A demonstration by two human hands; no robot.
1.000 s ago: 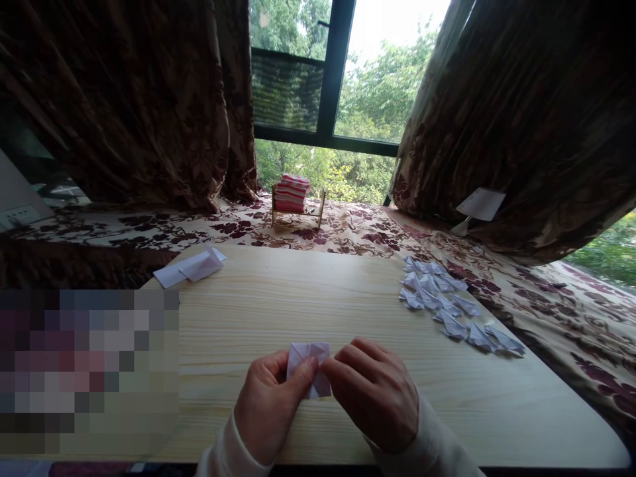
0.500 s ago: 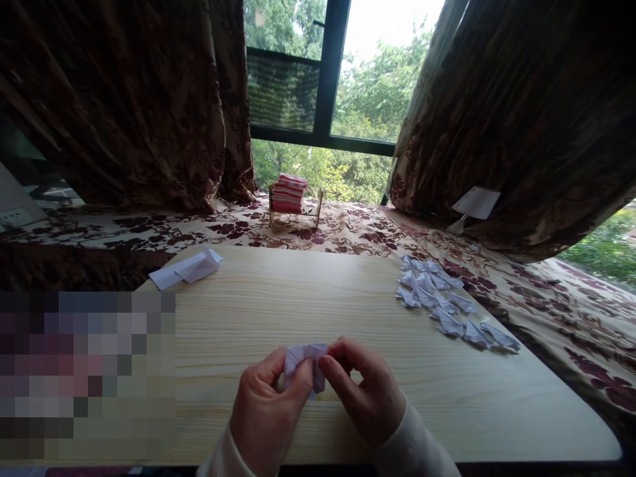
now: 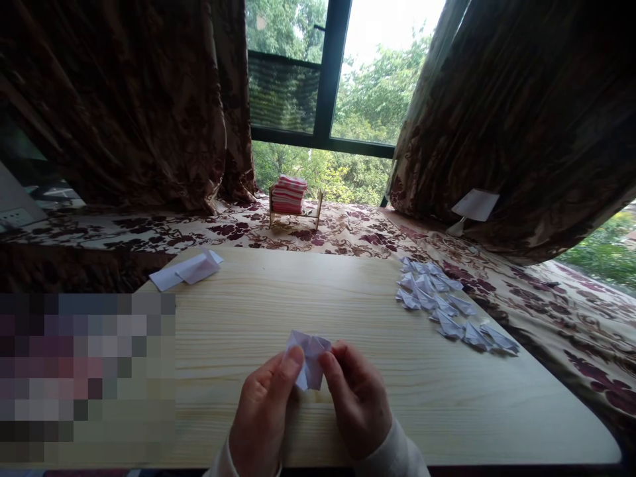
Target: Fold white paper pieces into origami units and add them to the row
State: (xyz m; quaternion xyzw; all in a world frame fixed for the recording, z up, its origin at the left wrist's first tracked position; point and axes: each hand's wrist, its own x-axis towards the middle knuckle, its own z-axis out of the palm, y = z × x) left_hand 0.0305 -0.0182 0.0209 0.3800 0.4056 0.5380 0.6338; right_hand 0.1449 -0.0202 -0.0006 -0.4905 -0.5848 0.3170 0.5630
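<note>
A small piece of folded white paper [image 3: 311,361], creased and with uneven edges, is held above the near middle of the wooden table [image 3: 278,291]. My left hand [image 3: 265,404] pinches its left side, the thumb lying on the front face. At the right edge, my right hand [image 3: 360,401] grips the paper between thumb and bent fingers. The fingertips behind the paper are hidden. Several folded white paper pieces [image 3: 422,288] lie in a loose group at the table's right side. Flat strips of white paper [image 3: 186,270] overlap at the far left corner.
Beyond the table, a ledge with flowered cloth [image 3: 348,228] carries a small rack [image 3: 318,215] with red-and-white striped folded cloths [image 3: 289,194]. A small white lamp [image 3: 474,204] stands at the right by the dark curtain [image 3: 511,99]. A blurred patch covers the lower left.
My left thumb has shifted from the paper's middle to its left side, showing more of the front. My right hand has moved slightly left and closed on the right edge.
</note>
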